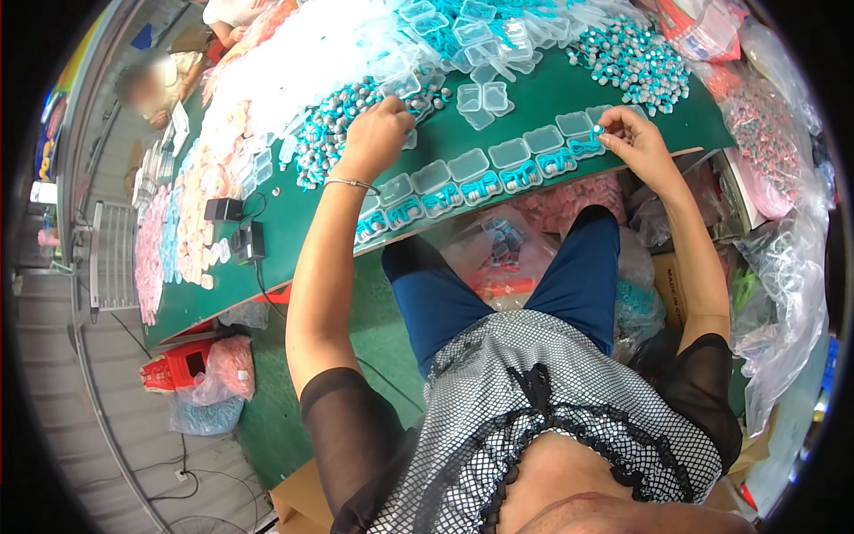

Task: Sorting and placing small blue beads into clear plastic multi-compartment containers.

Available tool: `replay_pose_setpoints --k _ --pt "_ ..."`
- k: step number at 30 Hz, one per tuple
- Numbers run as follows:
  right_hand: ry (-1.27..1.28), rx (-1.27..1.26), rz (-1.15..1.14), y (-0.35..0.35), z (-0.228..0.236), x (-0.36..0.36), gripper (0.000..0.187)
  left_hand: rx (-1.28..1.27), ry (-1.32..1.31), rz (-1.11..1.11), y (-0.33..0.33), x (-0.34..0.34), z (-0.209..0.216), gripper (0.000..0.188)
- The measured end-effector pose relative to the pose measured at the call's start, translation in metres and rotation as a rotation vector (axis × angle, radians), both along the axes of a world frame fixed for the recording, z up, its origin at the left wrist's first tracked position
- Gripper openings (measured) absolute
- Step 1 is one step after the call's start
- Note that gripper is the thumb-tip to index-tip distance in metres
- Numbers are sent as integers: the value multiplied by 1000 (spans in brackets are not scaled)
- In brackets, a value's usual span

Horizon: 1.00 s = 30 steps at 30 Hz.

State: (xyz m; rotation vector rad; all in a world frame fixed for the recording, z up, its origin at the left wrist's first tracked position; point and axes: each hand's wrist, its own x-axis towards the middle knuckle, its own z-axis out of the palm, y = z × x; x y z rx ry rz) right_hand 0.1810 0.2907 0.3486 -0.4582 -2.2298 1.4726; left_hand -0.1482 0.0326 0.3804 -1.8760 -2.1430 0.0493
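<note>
My right hand (637, 144) pinches a small teal piece with a whitish end (598, 131) over the case at the right end of a row. That row of open clear plastic cases (480, 184) runs along the table's near edge, most holding teal cord-like pieces with grey-white ends. My left hand (381, 135), fingers curled down, is at the right side of a heap of small teal-and-grey pieces (331, 133). Whatever its fingers grip is hidden. Beside it lie loose clear cases (400, 84).
The green table (307, 240) also bears a second teal-and-grey heap (633, 67), stacked clear cases (485, 100), pink and peach pieces (209, 214) and a black adapter (249, 238). Plastic bags (774, 133) crowd the right. Another person (165, 84) sits at far left.
</note>
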Motion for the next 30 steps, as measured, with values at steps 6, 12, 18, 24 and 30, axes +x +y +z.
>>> replay_pose_setpoints --k 6,12,18,24,30 --pt "59 89 -83 -2 2 0 16 292 -680 126 24 24 -6 19" --pt "23 31 -104 -1 -8 5 18 367 -1617 173 54 71 -19 20" --pt "154 593 -79 -11 -13 5 17 435 -1969 128 87 137 -23 16" --pt "95 766 -142 -16 -19 2 14 521 -1319 45 114 175 -44 15" --pt "28 870 -88 -12 -22 5 13 536 -998 -191 124 182 -51 13"
